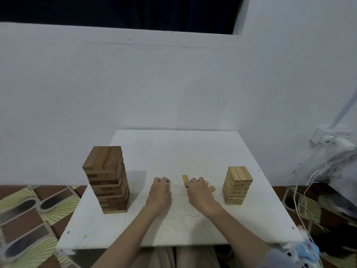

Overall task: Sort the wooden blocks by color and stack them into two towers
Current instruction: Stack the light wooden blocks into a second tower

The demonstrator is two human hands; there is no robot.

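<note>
Blocks are nearly all sorted: a dark tower stands at about 9 o'clock on the board, tall and topped with a full layer of three, and a light tower stands at about 3 o'clock, clearly shorter. Between them, just right of the board's middle, lies a small cluster of loose blocks, pale like the right tower; a few stick out past the knuckles toward 12 and 3 o'clock, and how many lie under the hand cannot be counted.

The right hand rests on that cluster with its fingers curled down over the pieces; whether it grips one or only covers them cannot be told. The left hand sits just beside it toward 9 o'clock, curled into a loose fist. A pale edge shows at its fingertips, which may be a block, but that is too small to tell.

No dark pieces lie loose on the board, so the dark tower looks finished. What is left, by my judgement, is the handful of light pieces, which belong on the light tower at 3 o'clock; that tower is well apart from the dark one, so reaching it should not disturb the other.
</note>
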